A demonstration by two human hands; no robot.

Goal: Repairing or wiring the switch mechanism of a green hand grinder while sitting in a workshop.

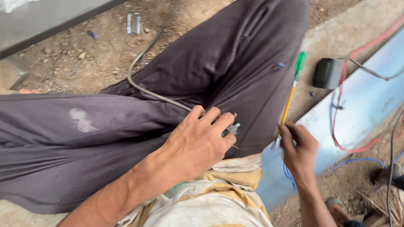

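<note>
Matt, dark purple-grey cloth trousers (176,75) filled the frame's centre, with a pale dried smear at left. The left hand (198,145) gripped a grey rubbery cable (145,90) with a small metal fitting. The right hand (299,149) held a screwdriver (293,90) — glossy translucent green plastic handle, yellow shaft. At right lay a smooth, pale blue metal sheet (362,105) and a matt black plastic box (328,73) — on rough, gritty dirt ground (84,54).

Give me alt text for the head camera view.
The left hand pinches a grey cable end over a lap in dark trousers. The right hand holds a green-handled screwdriver upright beside a pale blue panel.
</note>
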